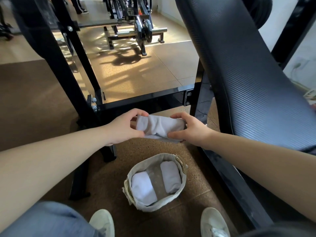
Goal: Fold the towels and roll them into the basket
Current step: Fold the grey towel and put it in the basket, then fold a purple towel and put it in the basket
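Note:
A rolled white towel [159,126] hangs in the air in front of me, above the floor. My left hand [125,128] pinches its left end between thumb and fingers. My right hand [189,130] grips its right end, with a loose flap of cloth under the fingers. Below them on the floor stands a round cloth-lined basket [182,183]. Two rolled white towels lie inside it, one at the left [143,187] and one at the right [170,178], with a bare gap between them.
A black padded bench [248,79] slopes down at the right. The black steel frame [147,100] of a gym machine crosses just behind my hands, with its foot left of the basket. My two white shoes [102,223] stand on the cork floor on either side of the basket.

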A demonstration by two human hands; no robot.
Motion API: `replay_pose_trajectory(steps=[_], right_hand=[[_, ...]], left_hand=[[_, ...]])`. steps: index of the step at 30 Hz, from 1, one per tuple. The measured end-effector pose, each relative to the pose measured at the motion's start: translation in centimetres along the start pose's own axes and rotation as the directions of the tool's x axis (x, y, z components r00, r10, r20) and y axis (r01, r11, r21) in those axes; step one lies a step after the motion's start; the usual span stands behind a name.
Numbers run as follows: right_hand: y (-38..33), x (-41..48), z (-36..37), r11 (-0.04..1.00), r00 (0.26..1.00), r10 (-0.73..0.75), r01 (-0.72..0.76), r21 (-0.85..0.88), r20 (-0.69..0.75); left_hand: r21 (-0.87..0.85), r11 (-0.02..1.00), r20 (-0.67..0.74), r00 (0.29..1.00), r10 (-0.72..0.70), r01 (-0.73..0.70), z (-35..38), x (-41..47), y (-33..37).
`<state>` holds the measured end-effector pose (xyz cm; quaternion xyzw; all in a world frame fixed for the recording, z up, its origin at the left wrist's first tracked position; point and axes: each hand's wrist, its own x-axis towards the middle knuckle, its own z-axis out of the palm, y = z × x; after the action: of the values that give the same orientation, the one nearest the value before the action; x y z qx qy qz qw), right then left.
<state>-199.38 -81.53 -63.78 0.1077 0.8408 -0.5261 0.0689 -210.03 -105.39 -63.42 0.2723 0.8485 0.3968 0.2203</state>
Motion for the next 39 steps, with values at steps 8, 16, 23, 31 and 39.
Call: replay_pose_trajectory(steps=[8,16,23,31,39], right_hand=[[-0.2,-1.2,-0.7,0.996,0.999,0.03,-0.034,-0.077,-0.043],[-1.4,-2.1,0.0,0.997,0.957,-0.064,0.046,-0.069,-0.283],[-3.5,-3.1,1.1,0.976,0.977,-0.199,0.191,-0.106,-0.072],[-4.1,-3.5,2.4,0.954,0.953,-0.298,0.297,-0.029,-0.062],[-3.9,-3.7,2.5,0.945,0.941,-0.309,0.289,-0.152,-0.134]], left_hand=[[0.21,0.978,-0.055,0.998,0.001,0.01,0.1,-1.2,1.1],[-0.06,0.997,-0.066,0.997,-0.05,0.046,2.2,-1.5,4.7],[-0.657,0.727,0.022,0.969,-0.246,0.199,3.7,-1.8,6.8],[-0.651,0.722,-0.075,0.927,-0.368,0.234,3.3,-1.7,5.1],[-0.573,0.816,-0.136,0.971,-0.196,0.084,2.9,-2.4,5.0]])
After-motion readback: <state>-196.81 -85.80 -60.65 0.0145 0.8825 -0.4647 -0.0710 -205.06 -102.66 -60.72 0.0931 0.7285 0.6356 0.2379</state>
